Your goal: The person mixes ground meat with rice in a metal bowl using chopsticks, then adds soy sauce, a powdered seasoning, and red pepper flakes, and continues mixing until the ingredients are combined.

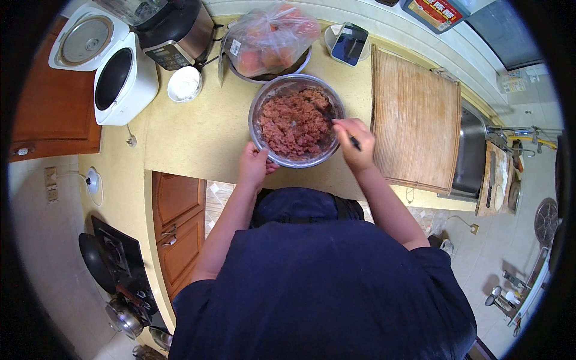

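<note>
A metal mixing bowl (pixel 256 130) stands on the yellow counter before me, filled with pinkish minced meat (pixel 292 121). My left hand (pixel 255 166) grips its near left rim, thumb on top and fingers underneath. At the bowl's right side, my right hand (pixel 357 141) is closed around a dark-handled utensil (pixel 355 143). The far end of that utensil reaches into the meat, so its working part is mostly hidden.
Behind the bowl, a clear bag of reddish fruit (pixel 270 45) sits in another basin (pixel 299 67). A white bowl of powder (pixel 185 84), an open rice cooker (pixel 126 83) and a blender (pixel 175 36) stand left. A wooden board (pixel 414 117) lies right, beside the sink (pixel 470 153); a phone (pixel 350 44) leans behind.
</note>
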Action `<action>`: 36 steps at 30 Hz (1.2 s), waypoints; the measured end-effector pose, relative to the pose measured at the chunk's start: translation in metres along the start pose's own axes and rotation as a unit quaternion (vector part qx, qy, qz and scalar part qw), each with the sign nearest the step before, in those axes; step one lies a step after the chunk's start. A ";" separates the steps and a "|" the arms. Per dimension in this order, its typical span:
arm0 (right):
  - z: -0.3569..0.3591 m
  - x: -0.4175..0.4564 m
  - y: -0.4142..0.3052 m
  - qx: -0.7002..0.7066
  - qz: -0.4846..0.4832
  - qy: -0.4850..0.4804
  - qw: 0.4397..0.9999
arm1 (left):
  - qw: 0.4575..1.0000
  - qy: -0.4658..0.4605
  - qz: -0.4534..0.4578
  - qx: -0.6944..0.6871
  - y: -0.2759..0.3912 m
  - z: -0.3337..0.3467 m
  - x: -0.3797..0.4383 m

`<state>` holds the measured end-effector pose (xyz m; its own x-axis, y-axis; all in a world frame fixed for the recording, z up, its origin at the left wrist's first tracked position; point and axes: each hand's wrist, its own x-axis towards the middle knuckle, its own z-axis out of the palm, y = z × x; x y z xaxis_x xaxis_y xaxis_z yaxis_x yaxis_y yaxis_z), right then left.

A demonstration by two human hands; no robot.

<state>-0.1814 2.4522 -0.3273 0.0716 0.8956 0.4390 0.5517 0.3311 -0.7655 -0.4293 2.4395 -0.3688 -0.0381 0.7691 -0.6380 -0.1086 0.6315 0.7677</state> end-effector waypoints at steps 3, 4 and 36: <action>0.014 -0.019 -0.008 0.040 -0.013 -0.054 0.998 | 1.000 -0.007 0.009 0.000 0.004 0.001 -0.003; 0.008 -0.022 -0.022 0.047 -0.002 -0.079 0.996 | 1.000 -0.003 0.007 -0.003 0.003 0.000 -0.003; 0.006 0.004 0.002 0.050 0.099 0.038 0.993 | 0.999 -0.015 0.017 0.027 -0.008 -0.005 0.008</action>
<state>-0.1848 2.4579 -0.3305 0.2358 0.9221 0.3068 0.4355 0.1819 -0.8816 -0.4342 2.4403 -0.3806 -0.0108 0.7917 -0.6108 -0.0540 0.6094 0.7910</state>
